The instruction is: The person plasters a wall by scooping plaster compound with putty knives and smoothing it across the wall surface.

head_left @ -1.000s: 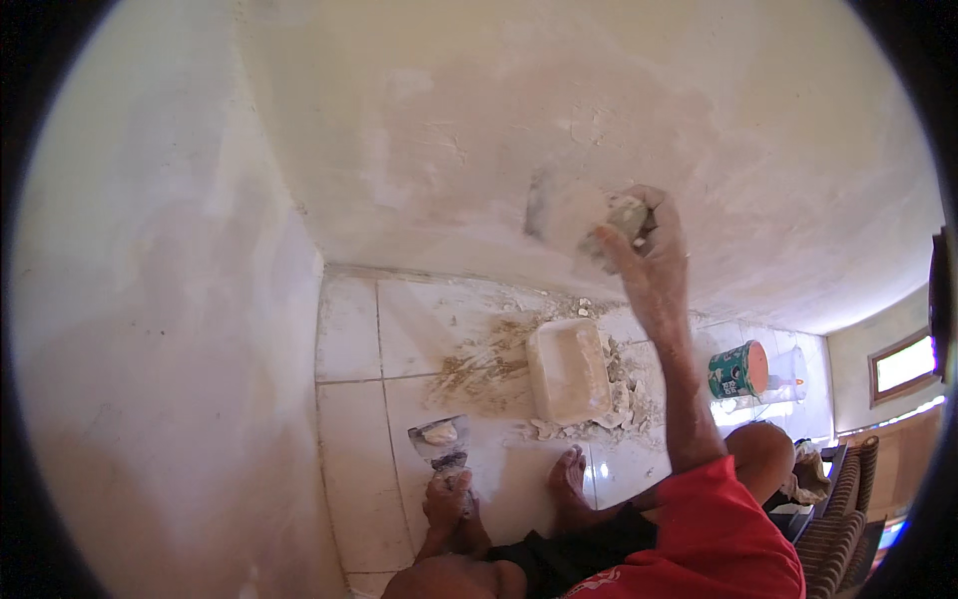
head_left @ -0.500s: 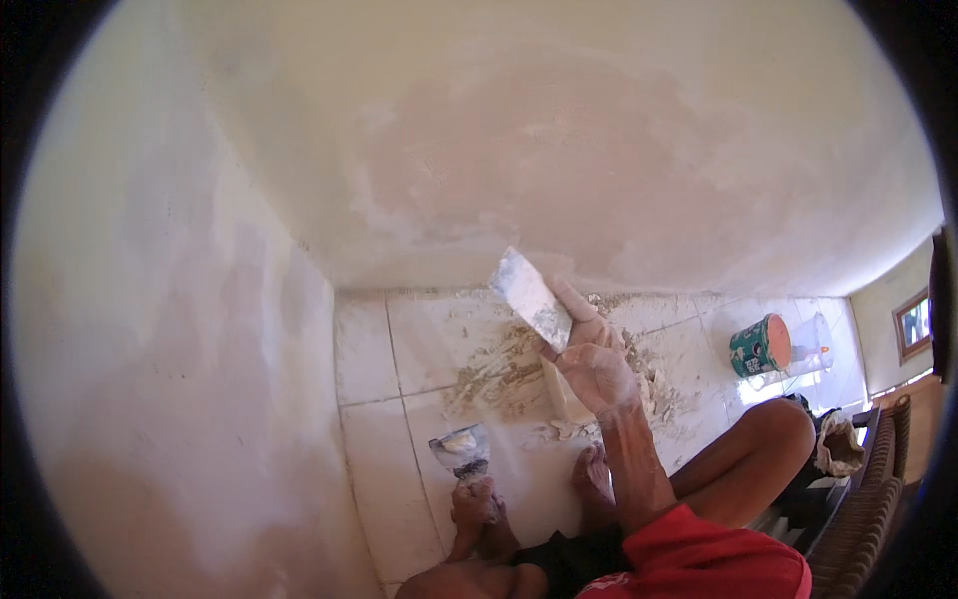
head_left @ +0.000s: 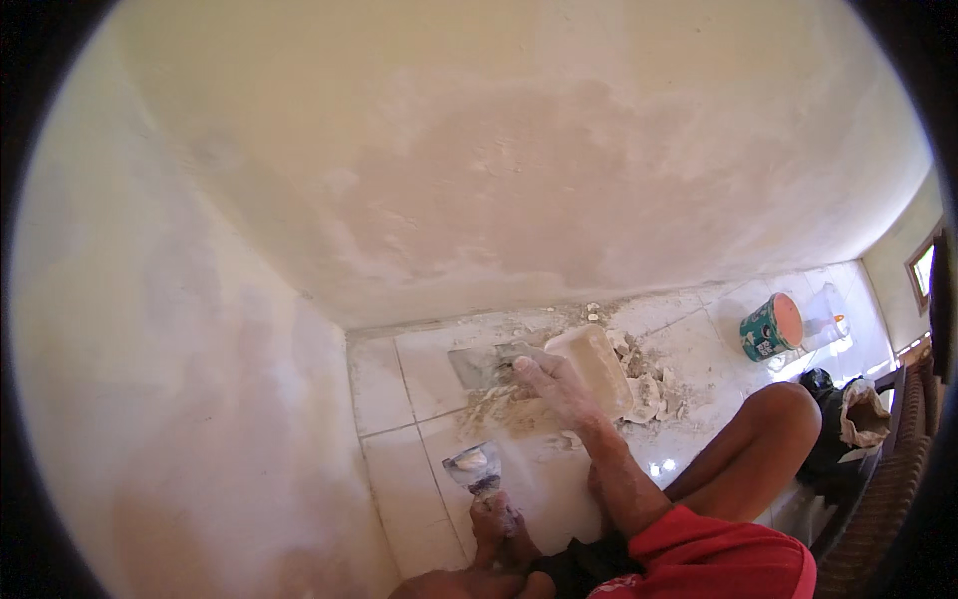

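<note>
Right hand (head_left: 559,386) outstretched, we grip one scraper (head_left: 474,368); our left hand (head_left: 490,517), low, grips one putty knife (head_left: 483,477). We see one tray (head_left: 604,367), one bucket (head_left: 766,331).

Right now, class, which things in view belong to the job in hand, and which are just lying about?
Seemingly in use:
flat blade, in the right hand
scraper, in the left hand
pale tray
patchy wall

Apparently lying about:
green bucket
clear container
open sack
crumbled fragments
</note>
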{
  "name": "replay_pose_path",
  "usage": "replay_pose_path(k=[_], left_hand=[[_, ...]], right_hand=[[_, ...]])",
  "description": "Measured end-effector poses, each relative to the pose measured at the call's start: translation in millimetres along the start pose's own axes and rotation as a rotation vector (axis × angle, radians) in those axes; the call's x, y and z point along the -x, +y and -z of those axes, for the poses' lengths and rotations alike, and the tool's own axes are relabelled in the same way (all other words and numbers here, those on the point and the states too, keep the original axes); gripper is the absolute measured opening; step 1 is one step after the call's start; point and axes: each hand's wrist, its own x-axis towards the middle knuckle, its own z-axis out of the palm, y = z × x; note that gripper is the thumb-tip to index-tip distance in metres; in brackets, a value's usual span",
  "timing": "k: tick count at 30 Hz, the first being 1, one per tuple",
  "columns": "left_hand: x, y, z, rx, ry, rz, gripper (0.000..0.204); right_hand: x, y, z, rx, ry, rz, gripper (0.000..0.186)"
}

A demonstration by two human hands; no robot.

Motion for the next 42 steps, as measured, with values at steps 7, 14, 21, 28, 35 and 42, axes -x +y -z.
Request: replay_pose_path(k=[7,14,21,28,35,42], left_hand=[[3.0,8.7,0.9,-0.007,0.028,-0.015,0.046],[2.1,9.8,2.8,-0.018,0.045,-0.025,0.046],[2.3,3.5,8.2,0.040,0.001,-0.052,0.046],[2.5,-20.8,6.0,-0.153,0.119,-0.038,0.047],[5.5,2.5,4.1,-0.036,0.074,0.020,0.049],[5.3,-9.4,4.9,-0.296,0.129,-0.110,0.047]], right_hand=[[-2.9,-25.9,0.9,-0.724,0.209,-0.048,0.022],[-10.9,-102.6,38.1,-0.279,0.547,0.443,0.021],[-72.1,-165.4,63.4,0.795,1.228,1.105,0.048],[-111.4,-159.0,29.2,0.906,1.218,1.167,0.070],[-123.1,-95.9,-19.2,1.118,0.954,1.167,0.062],[-98.9,-73.3,2.8,1.227,0.827,1.079,0.061]])
